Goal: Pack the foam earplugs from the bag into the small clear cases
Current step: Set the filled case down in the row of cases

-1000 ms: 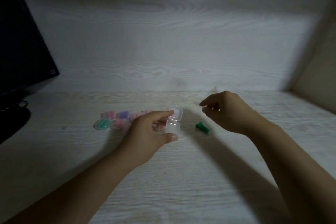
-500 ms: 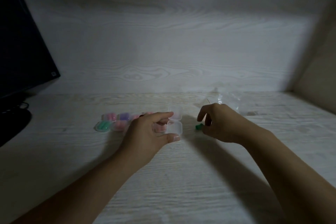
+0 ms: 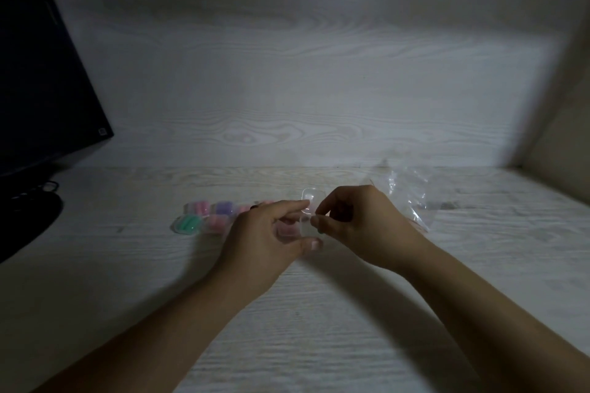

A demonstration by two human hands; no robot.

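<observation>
My left hand [image 3: 265,233] holds the open clear case [image 3: 308,217] w/ thumb and forefinger, right hand [image 3: 354,223] fingers curled at it (content hidden).

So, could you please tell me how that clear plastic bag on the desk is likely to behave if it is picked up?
The clear plastic bag looks thin and crumpled, so it would probably flop and sag. It appears nearly empty, so likely very light. Its glossy film may feel slippery.
</observation>
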